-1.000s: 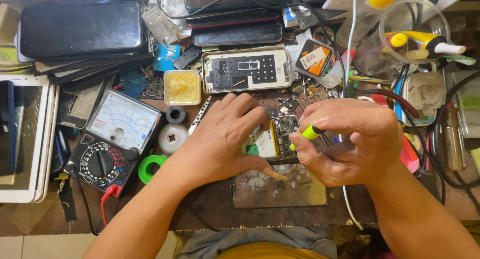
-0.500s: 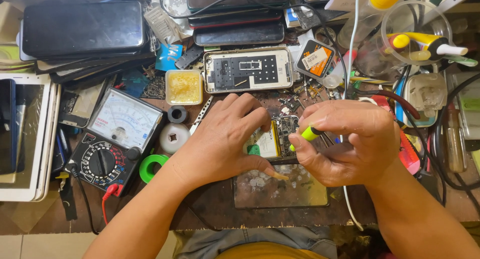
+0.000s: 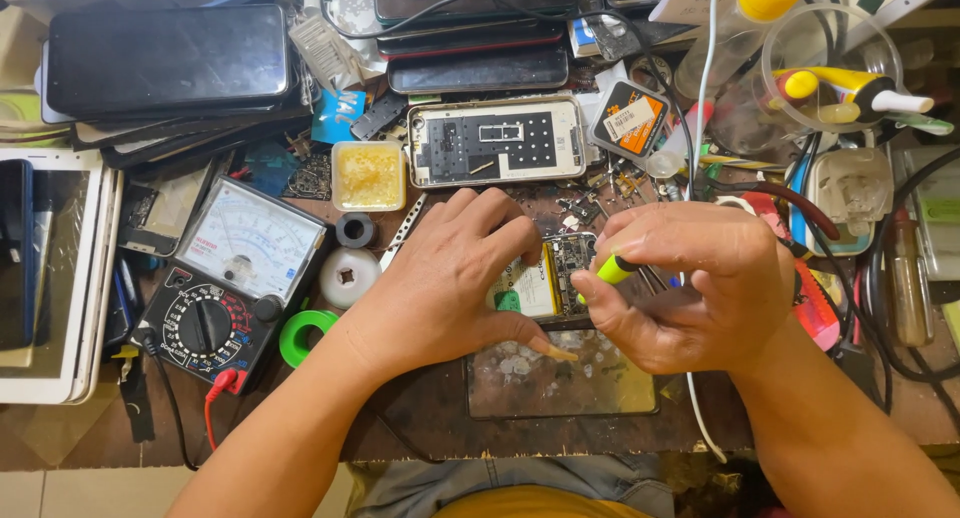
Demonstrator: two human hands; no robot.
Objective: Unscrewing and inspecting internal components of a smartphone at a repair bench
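My left hand [image 3: 450, 283] lies palm-down over an opened phone body [image 3: 548, 278], fingers holding it against the bench, thumb stretched out on a stained glass plate [image 3: 560, 383]. The phone's circuit board and a yellowish battery show between my two hands. My right hand [image 3: 690, 283] is closed round a small tool with a bright yellow-green handle [image 3: 612, 269], its tip pointing down at the phone's board. The tip itself is hidden by my fingers.
An analog multimeter [image 3: 225, 278] with red lead sits left. A stripped phone frame [image 3: 497, 140] lies behind the hands, beside a tub of yellow paste [image 3: 368, 175]. Stacked phones [image 3: 165, 63], a green tape ring [image 3: 305, 335], cables and bottles crowd the bench.
Both hands stay in nearly the same place; the right hand with the yellow-green tool has shifted only slightly over the phone board.
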